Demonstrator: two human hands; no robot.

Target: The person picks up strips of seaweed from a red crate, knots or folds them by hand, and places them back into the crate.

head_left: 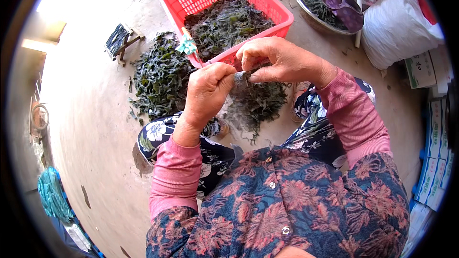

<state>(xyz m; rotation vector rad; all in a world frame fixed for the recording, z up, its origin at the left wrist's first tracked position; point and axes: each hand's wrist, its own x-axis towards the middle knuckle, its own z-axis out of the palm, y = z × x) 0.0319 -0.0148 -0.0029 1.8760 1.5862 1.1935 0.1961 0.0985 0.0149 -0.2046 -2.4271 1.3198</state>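
My left hand [206, 91] is closed, thumb against curled forefinger, on a small dark piece of seaweed [241, 80]. From the other side my right hand [286, 62] bends its fingers over the same piece, its thumb touching the edge. Below both hands, a loose heap of seaweed [260, 103] lies on the floor between my feet. Just beyond my hands stands a red plastic basket [283, 15] partly filled with dark green seaweed [224, 26]. A bigger seaweed pile [160, 77] spreads on the floor left of the basket.
A small folding stool [125, 43] stands at the left. Far right, a metal basin [306, 12] holds more seaweed and a purple cloth or bag [340, 5]. Beside it sits a large white sack [400, 28]. Boxes [432, 153] line the right side; a teal bundle [53, 193] lies lower left.
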